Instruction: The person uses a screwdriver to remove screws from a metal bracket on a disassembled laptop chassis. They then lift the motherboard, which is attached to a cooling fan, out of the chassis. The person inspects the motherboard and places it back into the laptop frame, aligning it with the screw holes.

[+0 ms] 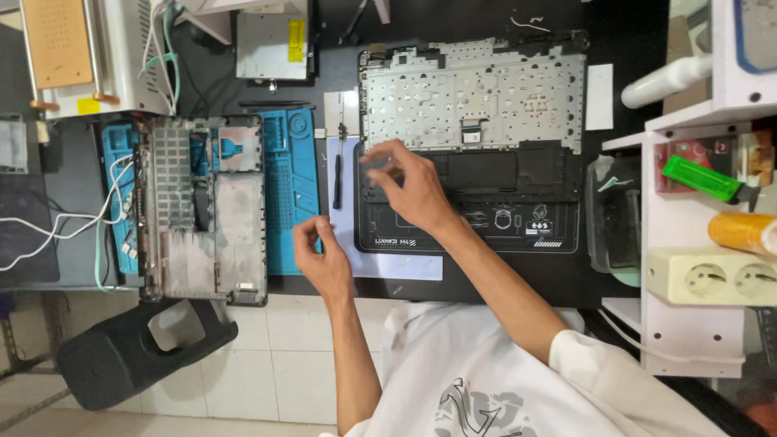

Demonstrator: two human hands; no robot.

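The person's right hand (pixel 413 190) hovered over the near left corner of the upturned laptop palmrest shell with its silver perforated keyboard backplate (pixel 473 101), which lay on a black printed work mat (pixel 469 231) on the dark table (pixel 623 48); its fingers (pixel 379 158) were spread and blurred, and it could not be told whether they pinched anything small. The left hand (pixel 324 257) hung just left of that shell, over a pale blue sheet (pixel 388 265), fingers curled narrow with no object visible between them. A slim black pry tool (pixel 337 181) lay on the sheet, just left of the shell and between the two hands. Work at that corner would probably go best with the left hand steadying the shell's edge while the right used light fingertip pressure, since the thin plastic frame looked easy to flex or crack. Well left of the shell sat a grey opened laptop base (pixel 206 210) on a blue silicone repair mat (pixel 290 194), with white cables (pixel 73 222) trailing from it. A small white rectangular label (pixel 472 137) sat at the near edge of the backplate, white printed icons marked the mat just below the shell, and a yellow rectangular sticker (pixel 297 40) sat on a grey metal box (pixel 271 44) beyond the shell's far left corner. Right of the shell stood a white shelf (pixel 688 340) with a cream double socket strip (pixel 712 277) and a green marker (pixel 700 180).
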